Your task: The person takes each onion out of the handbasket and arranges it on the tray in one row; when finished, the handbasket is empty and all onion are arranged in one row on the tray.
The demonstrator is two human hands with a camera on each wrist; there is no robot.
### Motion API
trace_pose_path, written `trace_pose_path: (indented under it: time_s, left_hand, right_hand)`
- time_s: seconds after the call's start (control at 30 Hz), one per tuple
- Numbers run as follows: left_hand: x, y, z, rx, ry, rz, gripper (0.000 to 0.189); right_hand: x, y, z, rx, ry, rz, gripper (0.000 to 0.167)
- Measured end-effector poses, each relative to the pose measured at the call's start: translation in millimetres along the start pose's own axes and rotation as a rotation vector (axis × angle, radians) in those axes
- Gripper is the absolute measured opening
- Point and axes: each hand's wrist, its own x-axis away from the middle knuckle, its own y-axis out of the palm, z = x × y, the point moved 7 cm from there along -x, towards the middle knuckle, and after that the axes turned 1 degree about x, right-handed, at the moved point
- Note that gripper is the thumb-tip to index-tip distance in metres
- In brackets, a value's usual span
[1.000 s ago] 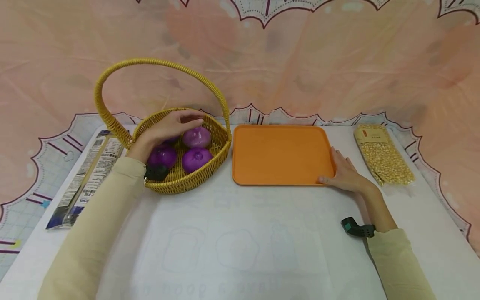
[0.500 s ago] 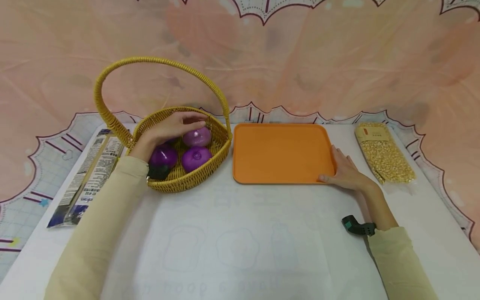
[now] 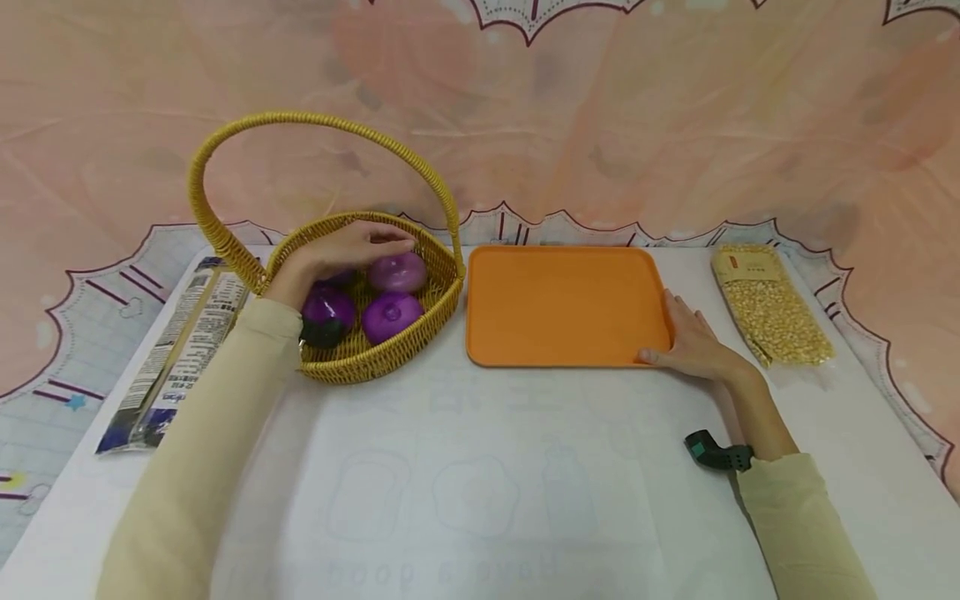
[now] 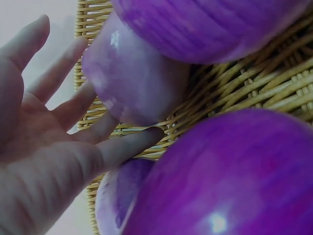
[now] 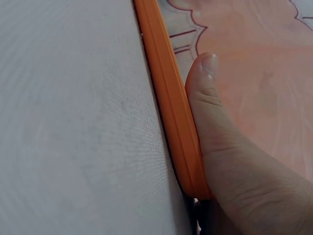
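In the head view my left hand point(image 3: 356, 248) reaches into a yellow wicker basket point(image 3: 367, 367) holding several purple onions. It is over the back of the basket, beside a pale purple onion point(image 3: 397, 273). The left wrist view has its spread fingers point(image 4: 73, 107) along one side of that pale onion point(image 4: 139, 78), some touching or very near it. A darker onion point(image 3: 392, 317) sits in front, and another point(image 3: 327, 310) is partly hidden by the wrist strap. My right hand point(image 3: 693, 342) rests at the orange tray's point(image 3: 562, 308) right front corner, thumb on the rim point(image 5: 181, 122), fingers extended along the side.
The basket's tall arched handle point(image 3: 322, 121) rises above the left hand. A printed packet point(image 3: 180, 350) lies left of the basket, partly behind the sleeve. A bag of corn kernels point(image 3: 772, 308) lies right of the tray. A patterned cloth point(image 3: 637, 125) hangs behind the white table point(image 3: 465, 467).
My left hand shifts very slightly over the pale onion, its fingers still extended. My right hand stays on the tray corner. The head view tilts a little.
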Motion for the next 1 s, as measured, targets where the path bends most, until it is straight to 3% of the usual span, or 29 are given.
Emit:
trace_pose_path:
  time_s: [0.17,0.4,0.73,1.0]
  left_hand:
    - [-1.9,0.0,-2.8,0.004,-0.016,-0.014,0.05]
    - [-3.3,4.3,-13.3,0.1,-0.103,-0.105,0.056]
    - [-2.4,8.5,-17.3,0.169,-0.125,-0.151,0.054]
    - [-2.1,7.0,-16.6,0.154,-0.116,-0.144,0.054]
  right_hand:
    - [-0.4,-0.4,0.7,-0.003,0.008,-0.002,0.12]
    - [0.3,-0.7,1.0,-0.005,0.011,-0.004,0.119]
    - [0.4,-0.8,1.3,0.001,0.017,-0.013,0.119]
    - [0.6,-2.0,0.8,0.006,0.004,-0.011,0.118]
